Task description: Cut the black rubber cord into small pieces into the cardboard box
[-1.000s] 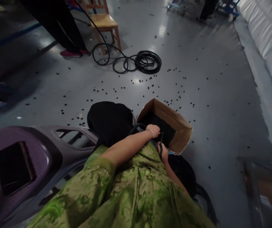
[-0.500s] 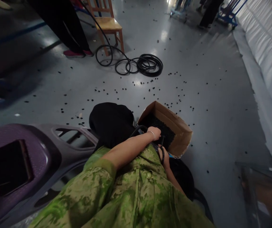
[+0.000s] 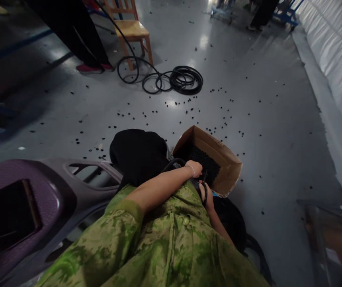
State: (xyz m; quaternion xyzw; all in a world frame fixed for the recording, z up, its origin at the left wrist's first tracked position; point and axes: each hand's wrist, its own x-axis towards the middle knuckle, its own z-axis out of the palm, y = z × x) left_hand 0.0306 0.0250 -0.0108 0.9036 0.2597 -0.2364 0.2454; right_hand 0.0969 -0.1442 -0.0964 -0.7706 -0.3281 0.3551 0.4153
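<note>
Both hands, left hand (image 3: 195, 168) and right hand (image 3: 207, 194), close around a thin black cable (image 3: 204, 187) at the near edge of the open brown cardboard box (image 3: 227, 172) on the glossy grey floor (image 3: 263, 119).

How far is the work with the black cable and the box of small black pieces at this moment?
Done, apparently: the cardboard box already holds a heap of small black pieces. In hand: the left hand and right hand meet at the box's near edge on a thin black cable; the exact grip is hard to see. Left: many loose black pieces lie scattered on the floor, and a cable coil lies near the chair.
</note>
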